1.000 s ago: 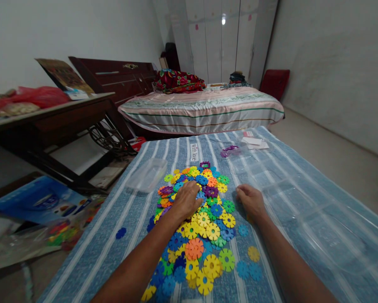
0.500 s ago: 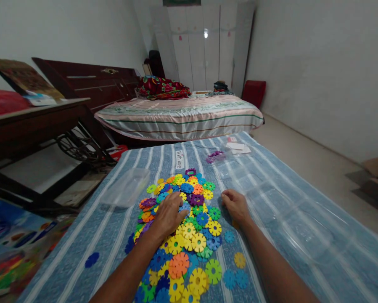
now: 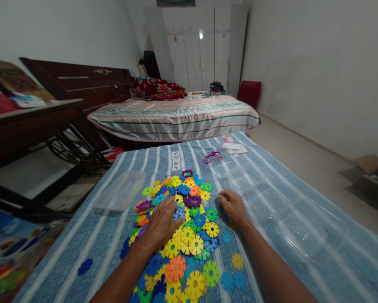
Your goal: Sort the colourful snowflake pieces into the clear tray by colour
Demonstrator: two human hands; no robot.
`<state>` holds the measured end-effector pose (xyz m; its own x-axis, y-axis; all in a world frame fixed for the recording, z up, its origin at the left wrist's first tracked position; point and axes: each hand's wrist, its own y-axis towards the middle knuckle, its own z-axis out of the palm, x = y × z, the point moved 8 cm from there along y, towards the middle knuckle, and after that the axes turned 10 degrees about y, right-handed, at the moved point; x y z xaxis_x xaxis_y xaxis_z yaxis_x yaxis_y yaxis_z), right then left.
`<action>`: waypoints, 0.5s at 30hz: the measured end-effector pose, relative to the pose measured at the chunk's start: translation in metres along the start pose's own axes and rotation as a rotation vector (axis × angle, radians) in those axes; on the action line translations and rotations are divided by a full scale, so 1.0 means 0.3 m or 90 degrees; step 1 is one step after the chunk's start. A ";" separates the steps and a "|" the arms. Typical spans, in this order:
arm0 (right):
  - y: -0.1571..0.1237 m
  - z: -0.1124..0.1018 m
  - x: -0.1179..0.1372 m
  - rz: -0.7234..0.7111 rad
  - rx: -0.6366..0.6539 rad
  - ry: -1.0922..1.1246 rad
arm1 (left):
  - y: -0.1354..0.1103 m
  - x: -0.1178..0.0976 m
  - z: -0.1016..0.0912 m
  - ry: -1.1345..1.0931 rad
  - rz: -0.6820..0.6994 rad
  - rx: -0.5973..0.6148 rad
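Note:
My left hand (image 3: 162, 218) lies over a heap of colourful plastic snowflake discs (image 3: 187, 234), its thumb apart from the fingers. Close to the thumb is a pale blue disc (image 3: 179, 213); the fingertips are partly hidden. To the right of the heap, my right hand (image 3: 232, 206) rests on the striped cloth with its fingers curled together. Whatever its fingers may hold is hidden. Purple square-holed pieces (image 3: 194, 201) lie among the round discs. A few loose discs, such as a yellow one (image 3: 237, 261), are by my right forearm. One dark blue disc (image 3: 85, 266) lies apart on the left.
A clear plastic box (image 3: 119, 191) stands left of the heap. On the right lies a large clear divided tray (image 3: 302, 227). Farther back are a bag of purple pieces (image 3: 212, 157) and white cards (image 3: 234, 147). Beyond the cloth-covered table (image 3: 109, 240) is a bed (image 3: 176, 120).
The view has turned slightly right, so everything sits farther left. My left hand has drawn back a little toward me over the heap. My right hand stays in place on the cloth.

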<state>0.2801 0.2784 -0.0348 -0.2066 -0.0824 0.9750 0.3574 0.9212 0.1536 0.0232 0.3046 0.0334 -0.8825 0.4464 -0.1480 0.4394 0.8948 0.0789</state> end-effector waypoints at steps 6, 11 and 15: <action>-0.005 -0.007 -0.001 0.008 0.003 0.004 | 0.002 -0.005 -0.051 -0.107 -0.042 -0.028; -0.004 -0.005 -0.014 0.015 0.007 -0.002 | 0.070 -0.005 -0.105 -0.240 -0.132 -0.035; -0.007 -0.003 -0.021 0.010 0.008 0.003 | 0.203 -0.092 -0.090 -0.397 -0.206 0.011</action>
<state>0.2815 0.2766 -0.0410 -0.1972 -0.0687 0.9780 0.3492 0.9272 0.1355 0.0696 0.3467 0.0690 -0.7112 0.0721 -0.6993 0.1775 0.9809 -0.0794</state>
